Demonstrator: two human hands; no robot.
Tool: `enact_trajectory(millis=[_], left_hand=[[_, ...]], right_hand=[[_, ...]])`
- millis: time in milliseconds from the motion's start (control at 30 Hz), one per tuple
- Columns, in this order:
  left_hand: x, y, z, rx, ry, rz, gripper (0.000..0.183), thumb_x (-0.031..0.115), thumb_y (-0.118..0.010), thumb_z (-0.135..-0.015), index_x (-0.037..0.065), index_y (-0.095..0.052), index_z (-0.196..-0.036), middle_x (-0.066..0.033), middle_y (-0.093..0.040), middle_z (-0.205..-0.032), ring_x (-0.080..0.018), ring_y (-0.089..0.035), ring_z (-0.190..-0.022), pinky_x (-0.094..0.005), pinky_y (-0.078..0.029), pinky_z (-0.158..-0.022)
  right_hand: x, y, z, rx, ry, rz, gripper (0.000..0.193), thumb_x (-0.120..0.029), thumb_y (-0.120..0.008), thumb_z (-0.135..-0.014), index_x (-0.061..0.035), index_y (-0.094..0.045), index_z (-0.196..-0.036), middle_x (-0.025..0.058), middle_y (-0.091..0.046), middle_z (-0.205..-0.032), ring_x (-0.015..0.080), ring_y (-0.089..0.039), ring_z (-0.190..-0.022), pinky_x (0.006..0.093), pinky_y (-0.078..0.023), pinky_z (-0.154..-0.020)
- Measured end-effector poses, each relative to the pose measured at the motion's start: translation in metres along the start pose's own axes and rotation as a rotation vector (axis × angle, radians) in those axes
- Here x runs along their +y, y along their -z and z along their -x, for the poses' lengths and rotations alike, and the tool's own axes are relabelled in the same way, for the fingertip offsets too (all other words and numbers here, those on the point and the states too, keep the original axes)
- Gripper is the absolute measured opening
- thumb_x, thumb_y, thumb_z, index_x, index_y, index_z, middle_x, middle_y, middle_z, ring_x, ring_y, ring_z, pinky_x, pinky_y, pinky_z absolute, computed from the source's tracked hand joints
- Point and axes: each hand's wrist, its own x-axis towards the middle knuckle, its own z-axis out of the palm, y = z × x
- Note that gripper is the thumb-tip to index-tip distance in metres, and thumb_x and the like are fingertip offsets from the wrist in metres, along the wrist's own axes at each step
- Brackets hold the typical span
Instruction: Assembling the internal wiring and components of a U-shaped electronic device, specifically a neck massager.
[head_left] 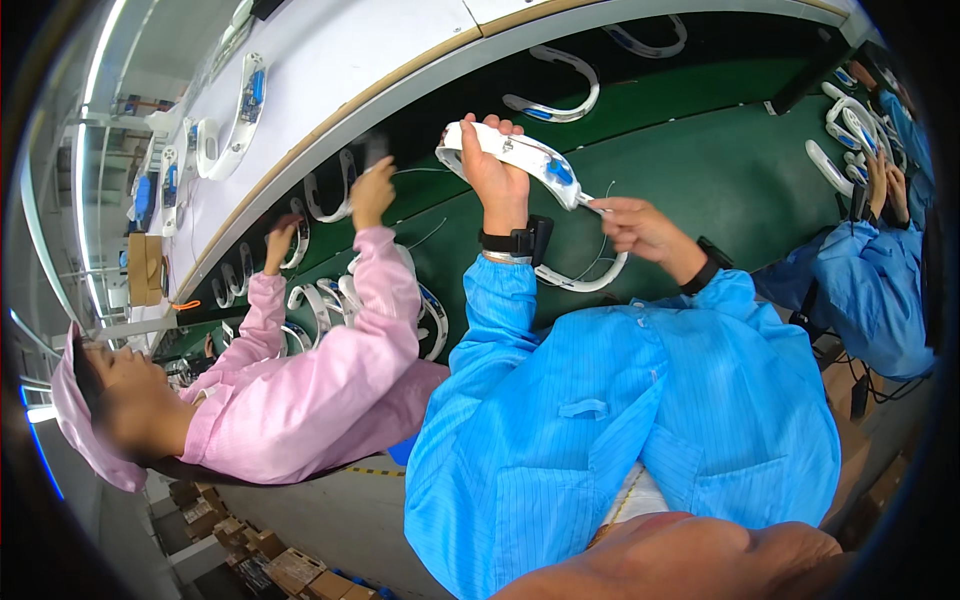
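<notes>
My left hand (497,175) is wrapped round a white curved plastic housing (525,152), raised above the green work surface. Its open inner side shows a blue part (560,173) and thin wires. At the lower right end of the housing, the fingers of my right hand (635,228) are pinched together. What they grip is too small to make out; it may be a thin wire or a slim tip. Just below, a second white curved housing (580,285) lies on the green surface (700,170), partly hidden by my left arm, with a thin wire looping up from it.
More white housings (565,110) lie towards the back, under a white shelf (400,40). On the left a person in pink (320,370) works beside several housings (325,305). Another person's blue sleeve (865,270) is at the right, near a pile of housings (850,125).
</notes>
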Motion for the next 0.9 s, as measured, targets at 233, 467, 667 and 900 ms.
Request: enact_trajectory(millis=[233,467,667,900], left_hand=[[0.019,0.029,-0.016,0.004,-0.075,-0.241,0.027,0.032,-0.046,-0.098,0.009,-0.041,-0.111,-0.0083,-0.052,-0.084,-0.0183,-0.050,-0.069,-0.0366,-0.044,-0.066],[0.014,0.032,-0.008,0.160,-0.001,-0.056,0.042,0.049,-0.033,-0.098,0.010,-0.042,-0.111,-0.0120,-0.052,-0.095,-0.0228,-0.050,-0.071,-0.0395,-0.044,-0.067],[0.013,0.043,-0.002,0.105,0.126,0.133,0.053,0.055,-0.023,-0.098,0.007,-0.043,-0.108,-0.0126,-0.053,-0.096,-0.0235,-0.050,-0.073,-0.0393,-0.045,-0.069],[0.010,0.025,0.011,0.017,0.221,0.282,0.056,0.054,-0.024,-0.098,0.004,-0.047,-0.105,-0.0120,-0.053,-0.093,-0.0225,-0.050,-0.075,-0.0373,-0.045,-0.072]], right_hand=[[-0.095,0.005,0.081,0.005,0.442,0.193,0.027,-0.010,-0.051,-0.093,0.0053,-0.056,-0.116,0.0123,-0.066,-0.088,0.0098,-0.054,-0.057,0.0234,-0.045,-0.054],[-0.104,-0.022,0.071,0.114,0.900,0.256,0.021,-0.007,-0.055,-0.091,0.0042,-0.063,-0.108,0.0134,-0.066,-0.104,0.0136,-0.060,-0.076,0.0247,-0.049,-0.068],[-0.077,-0.085,0.025,0.348,1.336,1.580,0.008,-0.004,-0.063,-0.081,-0.0033,-0.069,-0.087,0.0079,-0.062,-0.074,0.0149,-0.060,-0.072,0.0262,-0.047,-0.065],[-0.028,-0.101,-0.005,0.384,0.599,1.235,0.009,-0.011,-0.065,-0.081,-0.0024,-0.064,-0.081,0.0090,-0.064,-0.067,0.0210,-0.063,-0.057,0.0311,-0.046,-0.051]])
